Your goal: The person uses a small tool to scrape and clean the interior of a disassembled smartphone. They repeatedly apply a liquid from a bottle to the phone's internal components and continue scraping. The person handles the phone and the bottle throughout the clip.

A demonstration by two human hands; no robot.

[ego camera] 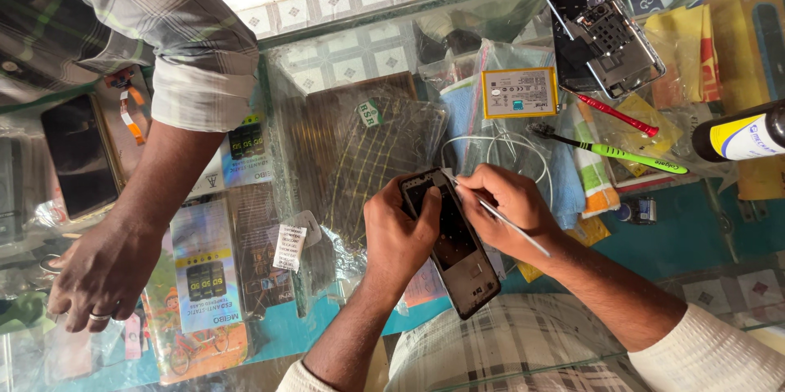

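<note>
Centrally: opened phone frame [452, 238], dark, tilted, above glass desk [343, 57]; gripped along its upper left edge by left hand [398, 232], fingers closed round it. Right hand [507, 206], fingers pinched shut on thin metal tweezers [499, 217], tip at frame's top. Beyond: yellow-edged battery [519, 93], green screwdriver [621, 152], red screwdriver [617, 114]. Far left: another person's hand [102, 273], flat on desk.

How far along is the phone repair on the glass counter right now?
Done: the black phone frame is opened, and a yellow-edged flat battery and a bare silver phone chassis lie apart on the counter. In hand: the left hand steadies the frame while the right hand works thin metal tweezers at its top. Left: those parts remain separate; green and red screwdrivers lie unused.
</note>
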